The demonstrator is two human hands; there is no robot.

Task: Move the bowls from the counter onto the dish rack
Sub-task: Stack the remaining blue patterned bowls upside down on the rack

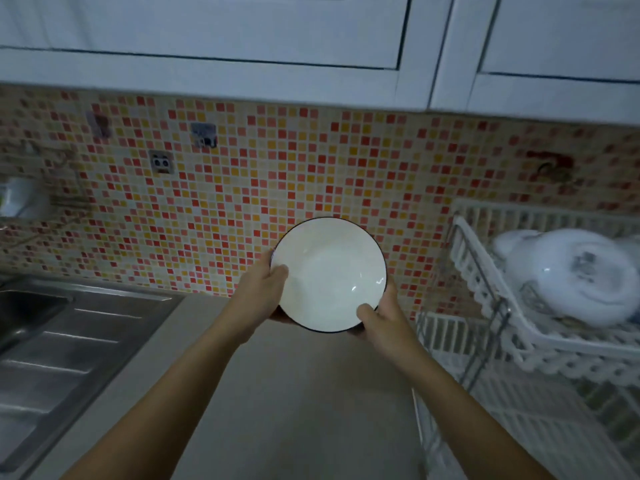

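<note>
A white bowl (329,273) with a dark rim is held up in the air above the beige counter (294,410), its inside facing me. My left hand (261,294) grips its left edge with the thumb on the inner side. My right hand (384,322) grips its lower right edge, thumb also inside. The white dish rack (512,344) stands to the right of the bowl. On its upper tier lie white bowls (568,275), turned on their sides.
A steel sink with a ribbed drainboard (59,348) lies at the left. A red, orange and yellow mosaic wall (242,188) runs behind the counter, with white cabinets (277,46) overhead. The rack's lower tier (540,427) shows bare white slats.
</note>
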